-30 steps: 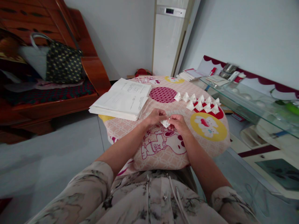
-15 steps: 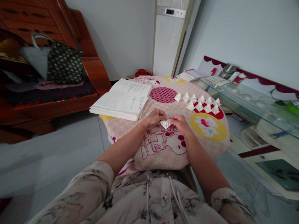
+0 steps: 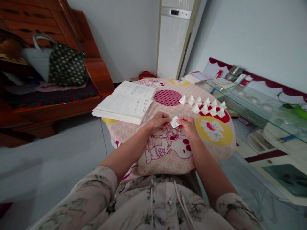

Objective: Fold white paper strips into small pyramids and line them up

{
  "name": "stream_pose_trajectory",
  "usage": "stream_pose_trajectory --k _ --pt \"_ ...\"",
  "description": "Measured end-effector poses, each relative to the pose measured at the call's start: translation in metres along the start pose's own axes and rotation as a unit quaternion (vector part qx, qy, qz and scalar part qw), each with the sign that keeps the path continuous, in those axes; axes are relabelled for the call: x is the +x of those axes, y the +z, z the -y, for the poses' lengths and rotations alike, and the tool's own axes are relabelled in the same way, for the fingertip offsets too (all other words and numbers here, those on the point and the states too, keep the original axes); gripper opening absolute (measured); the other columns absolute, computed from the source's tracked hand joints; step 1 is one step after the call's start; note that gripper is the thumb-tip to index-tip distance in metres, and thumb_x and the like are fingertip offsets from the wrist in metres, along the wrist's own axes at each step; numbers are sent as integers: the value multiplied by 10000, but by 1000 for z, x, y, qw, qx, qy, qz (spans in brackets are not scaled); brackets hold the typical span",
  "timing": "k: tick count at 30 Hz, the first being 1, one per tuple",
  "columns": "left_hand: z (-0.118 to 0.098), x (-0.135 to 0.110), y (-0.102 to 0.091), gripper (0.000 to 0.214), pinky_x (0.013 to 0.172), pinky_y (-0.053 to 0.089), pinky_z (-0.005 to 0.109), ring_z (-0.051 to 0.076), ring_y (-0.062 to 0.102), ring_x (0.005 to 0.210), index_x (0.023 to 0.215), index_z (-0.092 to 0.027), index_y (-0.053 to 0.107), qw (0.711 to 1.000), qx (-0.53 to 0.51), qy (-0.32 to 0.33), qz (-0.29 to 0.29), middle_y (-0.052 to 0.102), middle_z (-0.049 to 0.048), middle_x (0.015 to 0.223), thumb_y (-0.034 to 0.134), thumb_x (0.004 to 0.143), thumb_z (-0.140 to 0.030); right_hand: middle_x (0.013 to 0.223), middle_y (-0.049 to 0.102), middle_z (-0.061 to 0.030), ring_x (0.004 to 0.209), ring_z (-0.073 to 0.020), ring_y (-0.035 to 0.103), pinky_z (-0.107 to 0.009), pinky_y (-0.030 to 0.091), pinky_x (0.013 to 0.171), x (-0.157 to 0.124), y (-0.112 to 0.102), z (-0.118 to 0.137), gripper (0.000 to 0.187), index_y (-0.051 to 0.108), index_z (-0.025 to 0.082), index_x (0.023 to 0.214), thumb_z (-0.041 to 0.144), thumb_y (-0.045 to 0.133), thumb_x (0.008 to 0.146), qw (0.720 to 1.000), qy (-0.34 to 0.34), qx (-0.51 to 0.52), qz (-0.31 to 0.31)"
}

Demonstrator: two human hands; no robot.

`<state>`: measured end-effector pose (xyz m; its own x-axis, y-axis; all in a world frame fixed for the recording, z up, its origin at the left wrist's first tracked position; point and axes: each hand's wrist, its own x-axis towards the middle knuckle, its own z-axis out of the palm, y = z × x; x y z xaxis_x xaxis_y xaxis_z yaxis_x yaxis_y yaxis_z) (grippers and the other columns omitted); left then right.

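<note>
Between my hands is a small folded piece of printed paper (image 3: 174, 122), held just above the cloth-covered table (image 3: 134, 143). My right hand (image 3: 187, 125) pinches its right side between thumb and fingers. At its left edge are the closed fingertips of my left hand (image 3: 160, 121), pinched on the paper too. To the right, two rows of small white folded paper pieces (image 3: 204, 109) stand with their points up. A thick stack of printed sheets (image 3: 124, 102) lies on the table to the left of my hands.
A glass-topped stand (image 3: 254, 105) with cups and small items adjoins the table on the right. At the left stands a wooden bench (image 3: 96, 73) with a dotted bag (image 3: 67, 64) on it. Behind the table rises a tall white air conditioner (image 3: 171, 44).
My fingers have spread slightly apart, and the folded paper between them has turned so that more of its printed face shows. The standing paper pieces and the stack have not moved.
</note>
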<state>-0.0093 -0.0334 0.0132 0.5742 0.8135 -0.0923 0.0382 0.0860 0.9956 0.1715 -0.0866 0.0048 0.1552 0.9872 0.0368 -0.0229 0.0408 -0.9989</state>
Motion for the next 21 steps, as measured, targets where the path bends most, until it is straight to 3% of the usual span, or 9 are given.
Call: stream_pose_trajectory --k 6,15,21 --pt "0 3 6 242 461 364 162 45 494 454 660 -135 600 995 -76 57 -12 572 -34 528 767 816 -216 509 639 -4 394 -138 542 -239 371 341 0 3 1 254 640 211 650 404 786 572 996 33 82 12" --pt "-1 -1 8 166 466 402 174 62 529 457 725 -107 679 1000 -2 9 13 620 -4 560 764 800 -228 506 642 -9 382 -124 520 -225 353 343 -2 3 -1 249 631 205 614 400 784 582 999 28 26 34" --pt "-2 0 10 316 463 415 176 58 525 445 702 -116 648 996 -72 35 36 644 -5 562 887 697 -324 535 652 -3 384 -120 525 -225 354 335 -3 6 3 276 624 209 638 422 789 575 995 43 78 48"
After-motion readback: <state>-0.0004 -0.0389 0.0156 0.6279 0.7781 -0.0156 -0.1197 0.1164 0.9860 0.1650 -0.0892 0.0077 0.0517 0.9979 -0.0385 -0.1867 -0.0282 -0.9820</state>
